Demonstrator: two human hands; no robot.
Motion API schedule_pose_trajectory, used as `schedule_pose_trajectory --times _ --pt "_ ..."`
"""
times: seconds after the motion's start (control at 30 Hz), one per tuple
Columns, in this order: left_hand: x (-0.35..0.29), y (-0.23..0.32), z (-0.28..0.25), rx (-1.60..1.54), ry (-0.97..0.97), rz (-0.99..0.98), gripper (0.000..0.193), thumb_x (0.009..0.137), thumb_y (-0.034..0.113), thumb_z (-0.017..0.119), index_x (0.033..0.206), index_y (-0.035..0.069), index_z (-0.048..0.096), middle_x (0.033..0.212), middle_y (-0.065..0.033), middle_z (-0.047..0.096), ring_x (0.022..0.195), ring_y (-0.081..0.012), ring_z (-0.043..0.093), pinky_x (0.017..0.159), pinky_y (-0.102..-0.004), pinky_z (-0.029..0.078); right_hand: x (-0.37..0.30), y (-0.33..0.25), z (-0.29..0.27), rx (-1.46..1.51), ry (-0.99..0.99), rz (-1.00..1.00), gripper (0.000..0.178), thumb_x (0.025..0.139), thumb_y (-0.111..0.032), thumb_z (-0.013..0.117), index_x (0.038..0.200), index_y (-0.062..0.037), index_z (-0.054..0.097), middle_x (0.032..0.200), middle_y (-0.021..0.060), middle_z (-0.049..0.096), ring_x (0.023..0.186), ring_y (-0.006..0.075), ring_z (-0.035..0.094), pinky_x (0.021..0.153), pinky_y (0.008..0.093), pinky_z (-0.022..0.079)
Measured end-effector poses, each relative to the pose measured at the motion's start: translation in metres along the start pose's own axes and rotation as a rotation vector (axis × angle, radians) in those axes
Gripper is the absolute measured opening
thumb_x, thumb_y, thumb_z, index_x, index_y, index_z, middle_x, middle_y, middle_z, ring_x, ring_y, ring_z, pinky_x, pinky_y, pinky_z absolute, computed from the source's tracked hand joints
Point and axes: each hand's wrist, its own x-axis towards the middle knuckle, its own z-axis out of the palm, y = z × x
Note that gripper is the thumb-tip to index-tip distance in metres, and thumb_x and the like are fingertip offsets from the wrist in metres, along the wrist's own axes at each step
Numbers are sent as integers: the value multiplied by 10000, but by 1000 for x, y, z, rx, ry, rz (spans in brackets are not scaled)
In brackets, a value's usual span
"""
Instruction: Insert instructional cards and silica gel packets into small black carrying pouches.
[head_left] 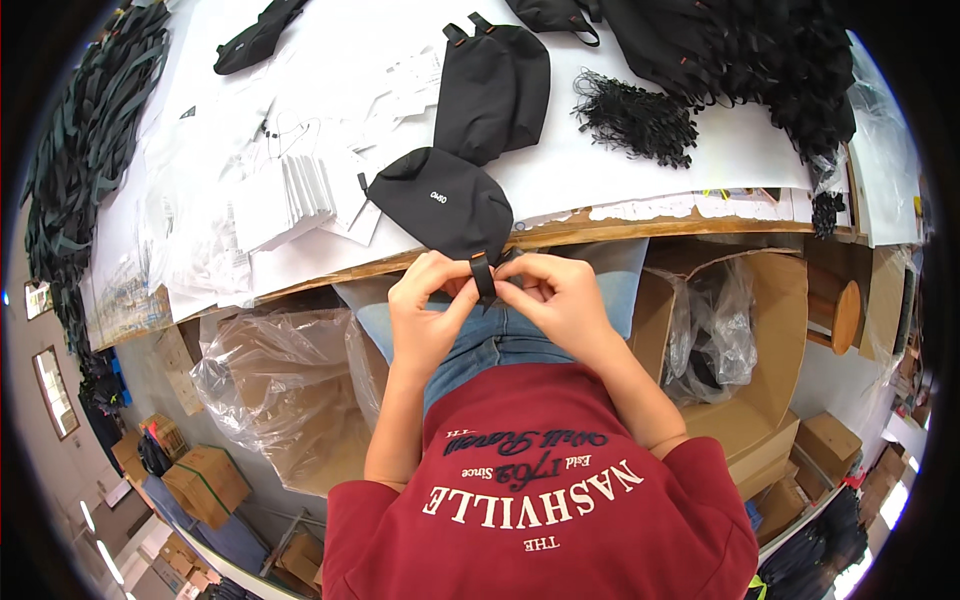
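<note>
While a heap of long black webbing straps (pixel 95 150) lies at the far left of the white-covered table (pixel 570 180), the left hand (pixel 432 290) pinches a short black strap loop (pixel 483 277) between thumb and forefinger. The rounded black fabric pouch (pixel 435 200) lies at the near edge, just beyond the hands and nearer the left, its long axis slanting down rightward to the loop. The right hand (pixel 548 298) curls beside the loop; whether it grips, I cannot tell.

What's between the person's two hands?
In the head view, a black strap at the near end of a black pouch lies between the left hand and right hand.
</note>
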Motion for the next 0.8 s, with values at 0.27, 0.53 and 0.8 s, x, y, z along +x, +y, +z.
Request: schedule_pose_trajectory --times 0.27,0.53,0.8 --pt "0 -6 -3 -103 -77 -126 96 776 -3 688 870 -23 682 673 -16 555 606 -85 488 556 -226 379 0 -4 -3 368 -35 120 79 802 -71 719 841 -10 687 640 -43 540 540 12 350 472 205 274" --pt "0 -2 -8 -160 -142 -233 119 762 7 707 881 4 720 662 3 544 588 -61 445 542 -216 349 0 4 -2 370 -81 209 83 801 -84 719 805 -5 694 598 -55 498 550 9 349 476 208 273" --pt "-4 0 -12 -292 121 -93 42 840 -27 630 876 -19 610 875 -53 600 755 -106 554 696 -215 434 3 3 -7 683 -65 160 164 858 -73 656 1007 -35 599 715 -39 520 617 34 455 560 194 366"
